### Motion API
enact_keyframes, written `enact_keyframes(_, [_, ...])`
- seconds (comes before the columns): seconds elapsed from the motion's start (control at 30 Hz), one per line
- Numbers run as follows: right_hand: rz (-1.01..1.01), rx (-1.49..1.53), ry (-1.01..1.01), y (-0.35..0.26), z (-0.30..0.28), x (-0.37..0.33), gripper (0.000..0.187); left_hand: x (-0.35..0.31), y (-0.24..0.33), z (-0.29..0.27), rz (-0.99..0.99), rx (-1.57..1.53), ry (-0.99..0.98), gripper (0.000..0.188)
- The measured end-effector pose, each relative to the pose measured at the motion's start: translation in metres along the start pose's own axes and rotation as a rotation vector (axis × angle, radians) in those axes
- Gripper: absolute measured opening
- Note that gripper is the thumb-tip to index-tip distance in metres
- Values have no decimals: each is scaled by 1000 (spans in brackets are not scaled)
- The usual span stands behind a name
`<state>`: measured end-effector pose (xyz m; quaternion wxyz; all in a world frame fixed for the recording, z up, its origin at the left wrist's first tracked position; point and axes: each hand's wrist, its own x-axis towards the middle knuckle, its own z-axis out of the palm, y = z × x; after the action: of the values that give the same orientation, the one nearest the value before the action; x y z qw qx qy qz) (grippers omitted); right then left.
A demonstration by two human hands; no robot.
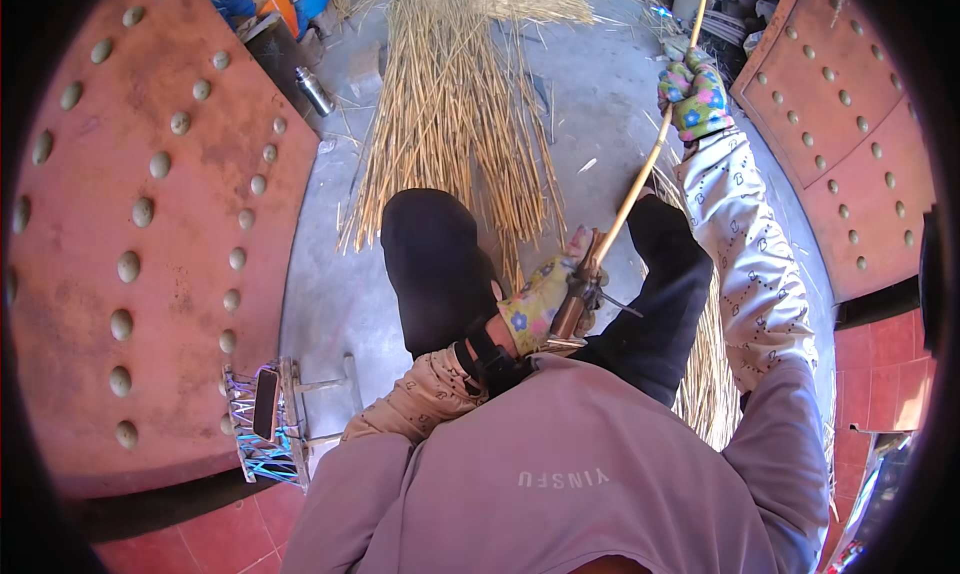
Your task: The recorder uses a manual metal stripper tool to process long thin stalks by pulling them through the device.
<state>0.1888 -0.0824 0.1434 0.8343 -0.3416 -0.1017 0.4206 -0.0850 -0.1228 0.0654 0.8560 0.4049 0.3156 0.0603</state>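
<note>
Right of a far pile of stalks point(452, 114), I see the left hand point(540, 301) curled near around a brown tool point(573, 311); from it one long stalk point(638, 186) slants far right into the wrapped right hand point(694, 94). I judge it's being worked at the tool; the next move calls for steady alignment.

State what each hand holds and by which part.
The left hand grips the brown tool around its body; the right hand grips the long stalk partway along.
</note>
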Motion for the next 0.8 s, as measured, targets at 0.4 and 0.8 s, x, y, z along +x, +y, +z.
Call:
enact_keyframes(0.4, [205,-71,-11,87,4,-53,28,38,4,-1,77,-223,-61,47])
enact_keyframes(0.8, [9,-498,141,107,-153,-78,30,79,71,12,523,-251,242,43])
